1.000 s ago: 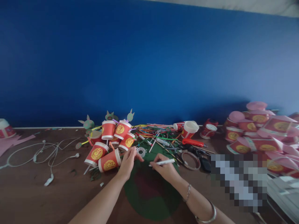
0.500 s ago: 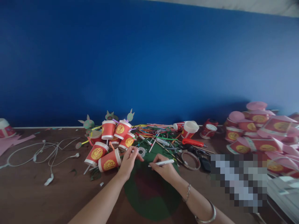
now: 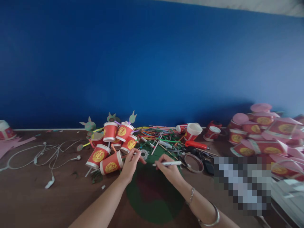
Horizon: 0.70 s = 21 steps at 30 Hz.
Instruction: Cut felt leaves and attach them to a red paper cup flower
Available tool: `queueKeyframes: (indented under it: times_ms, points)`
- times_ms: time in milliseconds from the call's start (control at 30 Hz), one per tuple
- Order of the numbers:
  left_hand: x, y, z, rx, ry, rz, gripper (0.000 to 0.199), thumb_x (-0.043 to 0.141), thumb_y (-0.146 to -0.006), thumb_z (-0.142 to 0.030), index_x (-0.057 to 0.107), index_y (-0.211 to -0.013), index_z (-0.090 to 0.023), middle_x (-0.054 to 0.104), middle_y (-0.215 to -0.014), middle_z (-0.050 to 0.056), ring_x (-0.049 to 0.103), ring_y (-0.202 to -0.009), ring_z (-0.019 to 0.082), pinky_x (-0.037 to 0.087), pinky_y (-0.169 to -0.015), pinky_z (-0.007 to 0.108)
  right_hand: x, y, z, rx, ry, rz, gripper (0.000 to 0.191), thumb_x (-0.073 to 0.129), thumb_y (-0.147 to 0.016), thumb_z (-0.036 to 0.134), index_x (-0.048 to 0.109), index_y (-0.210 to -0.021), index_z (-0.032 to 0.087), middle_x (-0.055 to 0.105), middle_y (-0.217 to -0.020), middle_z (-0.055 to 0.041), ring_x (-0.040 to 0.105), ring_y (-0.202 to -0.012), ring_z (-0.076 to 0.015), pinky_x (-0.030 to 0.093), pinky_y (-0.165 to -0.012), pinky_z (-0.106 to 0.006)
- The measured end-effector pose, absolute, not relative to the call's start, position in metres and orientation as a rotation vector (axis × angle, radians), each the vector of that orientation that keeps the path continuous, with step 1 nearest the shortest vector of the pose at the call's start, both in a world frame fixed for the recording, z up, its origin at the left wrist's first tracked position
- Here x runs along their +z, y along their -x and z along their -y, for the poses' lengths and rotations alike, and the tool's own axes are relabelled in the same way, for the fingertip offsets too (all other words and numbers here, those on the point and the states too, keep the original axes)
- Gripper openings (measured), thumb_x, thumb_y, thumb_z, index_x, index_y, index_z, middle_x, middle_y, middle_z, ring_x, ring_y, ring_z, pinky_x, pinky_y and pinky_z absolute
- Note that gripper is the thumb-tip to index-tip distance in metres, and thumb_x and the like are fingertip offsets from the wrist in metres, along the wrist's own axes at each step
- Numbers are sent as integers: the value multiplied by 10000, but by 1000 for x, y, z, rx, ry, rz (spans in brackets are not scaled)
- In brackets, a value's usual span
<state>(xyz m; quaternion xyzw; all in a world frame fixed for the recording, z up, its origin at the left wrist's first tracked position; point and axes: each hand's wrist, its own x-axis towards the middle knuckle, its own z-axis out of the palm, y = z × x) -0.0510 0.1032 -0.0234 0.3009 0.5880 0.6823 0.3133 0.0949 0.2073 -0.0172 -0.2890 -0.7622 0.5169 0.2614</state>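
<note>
- The upper part of the frame is filled by a blue wall (image 3: 152,63).
- The lower part is taken up by a brown table (image 3: 35,202).
- At right, pink-topped cups (image 3: 263,121) are heaped.
- A green patch (image 3: 166,209) is seen at lower centre.
- Left of centre, red cups (image 3: 111,163) are piled, several tilted.
- Straws (image 3: 171,140) are strewn across the centre.
- Earphones (image 3: 49,183) are sprawled at left.
- Just right of centre, a white pen (image 3: 172,163) is pinched in the closed right hand (image 3: 169,169), tip pointed left; whether the tip touches anything cannot be told.
- The left hand (image 3: 129,166), left of centre, is half curled; whether anything is held cannot be told.
- A tape roll (image 3: 146,154) is seen just beside its fingers.
</note>
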Motion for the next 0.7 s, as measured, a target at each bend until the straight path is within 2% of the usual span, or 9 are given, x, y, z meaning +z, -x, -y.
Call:
queueKeyframes:
  times_ms: [233, 433, 700]
  points:
    - [-24, 51, -104, 1798, -814, -1583, 301, 428, -845, -438, 491, -660, -208, 625, -548, -13, 547, -618, 160, 388, -664, 260, -23, -99, -220, 1321, 913, 2024, 229, 506, -678, 282, 368, -507, 216, 448, -373, 58, 384, -375, -86, 289, -404, -196]
    - [-15, 51, -102, 1723, -900, -1717, 506, 385, -860, -473, 579, -493, -185, 591, -546, 17, 508, -605, 159, 369, -662, 265, -26, -99, -218, 1339, 897, 2102, 212, 517, -677, 282, 380, -530, 214, 477, -394, 53, 425, -389, -95, 298, -404, -195]
    - [-14, 50, -103, 1753, -871, -1693, 450, 419, -848, -467, 536, -507, -197, 597, -518, 5, 509, -602, 161, 369, -673, 270, -23, -98, -215, 1321, 879, 2146, 219, 543, -689, 268, 393, -540, 213, 514, -420, 45, 481, -418, -110, 332, -421, -200]
